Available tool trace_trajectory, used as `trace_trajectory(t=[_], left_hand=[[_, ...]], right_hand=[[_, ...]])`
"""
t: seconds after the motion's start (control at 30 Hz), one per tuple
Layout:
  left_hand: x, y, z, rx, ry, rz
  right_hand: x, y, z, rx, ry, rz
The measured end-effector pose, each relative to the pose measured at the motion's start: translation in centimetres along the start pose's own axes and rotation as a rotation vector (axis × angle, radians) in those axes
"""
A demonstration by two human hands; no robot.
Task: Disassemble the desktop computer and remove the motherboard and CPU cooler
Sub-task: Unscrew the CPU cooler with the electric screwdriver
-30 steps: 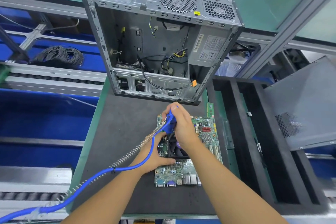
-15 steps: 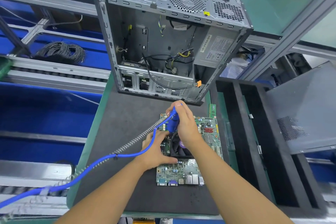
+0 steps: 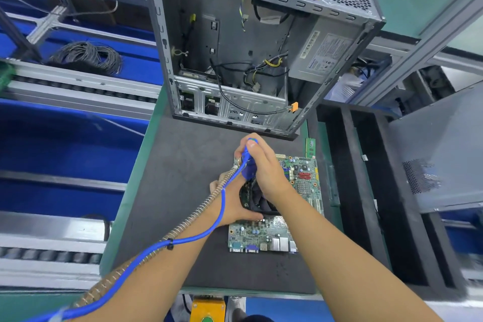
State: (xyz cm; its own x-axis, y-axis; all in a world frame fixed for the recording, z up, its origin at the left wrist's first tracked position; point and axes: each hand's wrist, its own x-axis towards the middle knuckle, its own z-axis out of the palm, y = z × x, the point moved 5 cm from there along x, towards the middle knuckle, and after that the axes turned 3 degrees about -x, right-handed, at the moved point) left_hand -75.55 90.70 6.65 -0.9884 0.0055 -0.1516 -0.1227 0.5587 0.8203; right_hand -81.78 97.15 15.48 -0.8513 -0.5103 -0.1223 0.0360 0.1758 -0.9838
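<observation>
Down on the dark mat the motherboard lies flat with its port row facing me, and I place everything else from it. The CPU cooler, a black fan block, sits on the middle of the board.

My right hand is closed in a fist round the blue screwdriver. It holds the tool upright over the far-left part of the motherboard, right at the cooler's far-left corner. The bit is hidden behind the hand, so I cannot tell whether it meets a screw.

My left hand comes in from the motherboard's left side and holds the cooler. The thumb is stretched along the cooler's near edge and the fingers are curled round its left side.

A blue hose and a metal spring sheath run from the screwdriver away to the near left of the motherboard, crossing my left forearm.

Beyond the motherboard's far edge stands the computer case, its open side toward me and loose cables hanging inside. The power supply fills its right part, and an orange connector shows at the corner nearest the board.

A green memory stick lies just beyond the motherboard's far-right corner. Left of the board, past the mat, the green bench shows as a strip. To the right sits a black foam tray with long slots, and further right a grey side panel. A coil of wire lies well off to the far left.
</observation>
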Motion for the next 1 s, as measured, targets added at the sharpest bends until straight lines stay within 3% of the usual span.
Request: trace_trajectory(t=[0.2, 0.5, 1.0], left_hand=[[-0.2, -0.4, 0.1, -0.015, 0.031, 0.054], [0.5, -1.3, 1.1, -0.039, -0.066, -0.127], [-0.3, -1.6, 0.6, -0.036, -0.072, -0.114]], right_hand=[[0.3, 0.4, 0.4, 0.023, -0.045, -0.017], [0.4, 0.5, 0.2, -0.010, -0.048, -0.042], [0.6, 0.1, 0.7, -0.024, -0.103, -0.044]])
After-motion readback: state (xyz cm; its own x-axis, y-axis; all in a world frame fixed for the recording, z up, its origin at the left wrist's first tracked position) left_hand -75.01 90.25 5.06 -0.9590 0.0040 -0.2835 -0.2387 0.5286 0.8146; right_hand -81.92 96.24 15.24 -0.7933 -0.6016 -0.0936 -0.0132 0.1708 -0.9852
